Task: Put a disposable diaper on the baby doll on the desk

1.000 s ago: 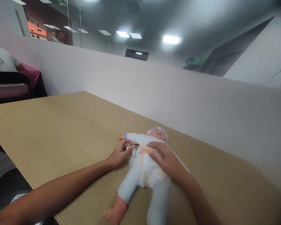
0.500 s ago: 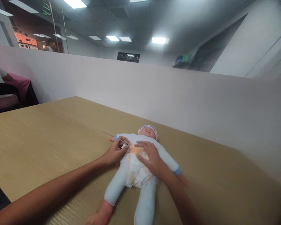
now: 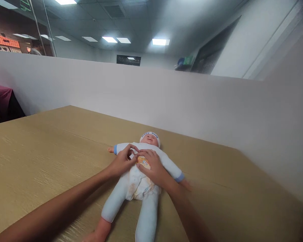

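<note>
A baby doll in a white suit with blue cuffs and a white lettered headband lies on its back, head away from me. Round its hips is a white diaper with an orange printed waistband. My left hand is at the waistband's left side, thumb and fingers curled in a pinch on the diaper's edge; a bit of white shows between them. Across the right part of the waistband lies my right hand, palm down with fingers stretched out. Its fingertips come close to the left hand's and hide part of the print.
The doll rests on a wide tan tabletop. Behind it runs a pale partition wall with glass above. A pink cloth hangs over something dark at the far left. Behind the glass at upper left, a person is partly visible.
My right hand has slid toward the left hand over the waistband, so their fingertips are closer and less print shows. The view has shifted, moving the doll leftward in the picture.
</note>
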Motion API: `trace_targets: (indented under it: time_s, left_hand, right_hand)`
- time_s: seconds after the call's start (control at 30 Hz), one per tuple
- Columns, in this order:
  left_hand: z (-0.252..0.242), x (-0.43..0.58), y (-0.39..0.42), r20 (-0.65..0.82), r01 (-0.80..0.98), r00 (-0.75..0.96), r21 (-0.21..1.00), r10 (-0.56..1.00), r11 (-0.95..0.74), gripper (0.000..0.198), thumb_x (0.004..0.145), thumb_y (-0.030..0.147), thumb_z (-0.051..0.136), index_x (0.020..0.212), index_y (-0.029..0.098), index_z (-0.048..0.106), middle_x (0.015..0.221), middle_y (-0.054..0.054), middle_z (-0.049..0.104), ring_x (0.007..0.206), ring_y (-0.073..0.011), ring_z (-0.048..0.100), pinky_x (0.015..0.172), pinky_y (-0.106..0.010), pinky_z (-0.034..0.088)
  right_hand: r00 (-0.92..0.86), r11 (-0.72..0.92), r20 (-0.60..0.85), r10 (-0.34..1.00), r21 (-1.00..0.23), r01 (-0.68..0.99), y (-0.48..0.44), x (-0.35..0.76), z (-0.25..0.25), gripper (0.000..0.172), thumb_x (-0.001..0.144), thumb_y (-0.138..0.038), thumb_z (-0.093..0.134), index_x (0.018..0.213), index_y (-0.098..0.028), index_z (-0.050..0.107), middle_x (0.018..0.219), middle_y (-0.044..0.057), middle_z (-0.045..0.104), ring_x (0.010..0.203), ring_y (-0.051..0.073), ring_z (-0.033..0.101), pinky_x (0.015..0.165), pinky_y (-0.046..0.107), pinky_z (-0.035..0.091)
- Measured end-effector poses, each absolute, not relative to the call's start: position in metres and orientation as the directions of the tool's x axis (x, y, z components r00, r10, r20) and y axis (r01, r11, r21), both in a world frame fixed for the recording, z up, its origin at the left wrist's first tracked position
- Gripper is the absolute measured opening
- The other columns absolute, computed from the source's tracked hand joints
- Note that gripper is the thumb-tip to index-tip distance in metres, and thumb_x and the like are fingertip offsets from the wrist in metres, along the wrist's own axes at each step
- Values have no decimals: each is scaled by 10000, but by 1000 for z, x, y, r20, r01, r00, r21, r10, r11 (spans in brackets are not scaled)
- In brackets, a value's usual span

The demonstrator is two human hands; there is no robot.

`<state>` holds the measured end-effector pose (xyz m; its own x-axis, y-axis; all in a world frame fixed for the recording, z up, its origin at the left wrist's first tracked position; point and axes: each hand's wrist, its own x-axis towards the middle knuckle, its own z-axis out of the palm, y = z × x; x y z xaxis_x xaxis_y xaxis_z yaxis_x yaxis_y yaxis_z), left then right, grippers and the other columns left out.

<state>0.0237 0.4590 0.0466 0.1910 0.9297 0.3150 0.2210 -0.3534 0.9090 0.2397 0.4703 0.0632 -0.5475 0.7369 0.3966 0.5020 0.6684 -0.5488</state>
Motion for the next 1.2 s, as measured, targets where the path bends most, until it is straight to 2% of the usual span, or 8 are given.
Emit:
trace_targets:
  time_s: [0.17,0.3,0.43,0.57,0.77,0.9,1.1,1.2]
  left_hand:
    - [47,33,459,365,250,201,878,909,-408,280,976,289,689,1238,217,618,809,62,606,727,-131,544,705,-257,408]
    - [49,32,459,343,197,253,897,905,-396,353,1013,418,727,1268,211,599,830,50,621,748,-139,561,717,-264,428]
    - [47,23,460,327,62,379,924,866,-376,487,1061,563,680,1405,230,590,1034,-27,703,941,-184,631,860,-309,477]
    - [39,14,464,377,-22,466,909,801,-415,481,1086,547,650,1459,250,594,1221,-83,731,1072,-215,625,974,-346,462]
    - [34,12,465,401,9,439,893,804,-450,439,1068,528,676,1392,234,637,1232,-94,753,995,-217,593,936,-359,437]
    - [39,17,462,396,35,392,896,830,-444,430,1032,518,722,1336,220,659,1168,-71,760,863,-185,508,837,-324,398]
    - [36,23,462,391,90,327,893,860,-441,387,1024,530,709,1231,204,708,1101,-60,763,833,-183,491,805,-320,384]
    - [41,25,461,384,112,304,894,872,-433,382,1015,522,707,1204,191,719,1093,-72,771,809,-183,509,778,-325,394]
  right_hand:
    - [-557,692,418,717,-523,498,477,241,54,351,986,-260,709,1337,-278,698,1447,72,672,1386,314,538,1219,531,401]
    - [-570,702,420,706,-522,485,477,243,53,342,999,-291,710,1340,-274,689,1460,80,658,1404,315,525,1243,535,384]
    - [-583,687,390,713,-554,469,473,246,59,424,1018,-347,691,1427,-257,628,1474,100,638,1423,317,500,1266,538,375]
    - [-608,679,350,713,-563,471,472,248,62,413,1039,-401,648,1421,-244,621,1484,108,627,1421,316,500,1272,539,378]
    - [-596,680,368,714,-568,464,472,247,63,407,1025,-385,647,1412,-262,634,1495,97,638,1444,311,503,1277,529,375]
    - [-583,664,364,727,-588,461,470,247,65,399,1033,-381,619,1414,-261,632,1509,97,639,1464,308,506,1287,529,363]
    - [-573,662,372,730,-591,460,473,245,62,311,1056,-355,563,1335,-267,669,1470,86,671,1440,292,537,1286,528,376]
    - [-573,697,415,707,-547,464,472,242,62,327,1049,-323,549,1349,-257,660,1446,88,696,1409,289,578,1344,596,274]
